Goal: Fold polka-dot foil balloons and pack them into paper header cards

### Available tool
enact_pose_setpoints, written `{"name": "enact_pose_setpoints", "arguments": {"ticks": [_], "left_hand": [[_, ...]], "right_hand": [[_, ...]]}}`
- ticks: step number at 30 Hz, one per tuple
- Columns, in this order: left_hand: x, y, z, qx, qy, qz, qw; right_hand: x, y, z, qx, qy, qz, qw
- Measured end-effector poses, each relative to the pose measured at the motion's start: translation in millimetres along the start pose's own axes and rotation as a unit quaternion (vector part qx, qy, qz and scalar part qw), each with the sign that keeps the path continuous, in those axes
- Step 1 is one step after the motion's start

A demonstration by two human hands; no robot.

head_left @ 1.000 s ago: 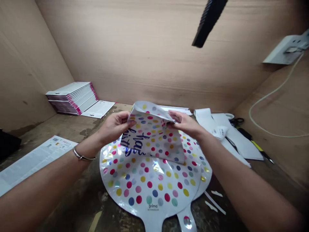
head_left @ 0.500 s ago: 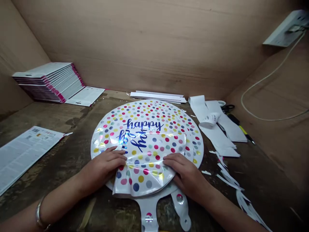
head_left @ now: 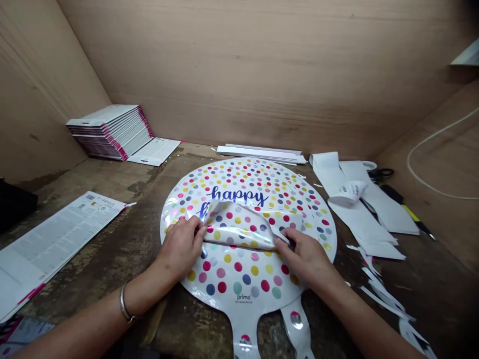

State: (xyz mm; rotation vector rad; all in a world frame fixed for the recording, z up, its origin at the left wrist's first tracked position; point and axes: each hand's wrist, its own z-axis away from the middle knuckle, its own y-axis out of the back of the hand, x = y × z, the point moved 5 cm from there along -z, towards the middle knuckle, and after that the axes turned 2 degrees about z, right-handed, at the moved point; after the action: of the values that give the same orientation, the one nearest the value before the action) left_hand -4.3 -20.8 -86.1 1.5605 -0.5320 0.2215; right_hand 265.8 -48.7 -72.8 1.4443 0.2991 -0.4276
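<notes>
Flat foil balloons (head_left: 239, 271), white with coloured dots and blue "happy" lettering, lie stacked on the table with two tails pointing towards me. On top of them is a folded dotted foil balloon (head_left: 239, 227), its near edge turned up into a loose roll. My left hand (head_left: 182, 245) is closed in a pinch on the left end of this folded balloon. At its right end, my right hand (head_left: 305, 253) grips it between thumb and fingers. The balloon partly covers the lettering beneath.
A fanned stack of white cardboard sleeves (head_left: 112, 132) leans at the back left. Another printed sleeve (head_left: 63, 244) lies on the left. White paper strips (head_left: 262, 153) rest by the back wall. Paper pieces (head_left: 355, 209), scissors (head_left: 381, 174) and a yellow-black pen-like tool (head_left: 411, 214) are on the right.
The folded balloon's near part has been lifted and turned away from me, uncovering the lower dots and small print beneath. Both hands went from lying flat to gripping. The view has shifted left.
</notes>
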Motion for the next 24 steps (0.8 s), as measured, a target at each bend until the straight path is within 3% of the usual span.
{"name": "enact_pose_setpoints", "arguments": {"ticks": [5,9,10,13,16,20,24], "left_hand": [[-3,0.1,0,-0.003,-0.029,0.004,1.000],[-10,-1.7,3,-0.004,-0.038,0.020,0.999],[-12,-2.8,3,-0.005,-0.041,0.023,0.999],[-15,-5.5,2,-0.007,-0.054,0.034,0.998],[-19,-4.6,3,0.000,-0.069,0.040,0.997],[-25,1.5,7,0.012,-0.105,0.048,0.993],[-30,6.6,16,0.004,-0.164,0.066,0.984]], "right_hand": [[7,2,0,0.005,0.060,-0.021,0.998],[24,30,16,0.164,0.110,0.023,0.980],[24,33,21,0.180,0.126,0.035,0.975],[16,27,30,0.111,0.160,0.037,0.980],[10,14,28,0.062,0.135,0.019,0.989],[15,4,22,0.039,0.158,-0.015,0.986],[24,11,32,0.064,0.212,0.024,0.975]]}}
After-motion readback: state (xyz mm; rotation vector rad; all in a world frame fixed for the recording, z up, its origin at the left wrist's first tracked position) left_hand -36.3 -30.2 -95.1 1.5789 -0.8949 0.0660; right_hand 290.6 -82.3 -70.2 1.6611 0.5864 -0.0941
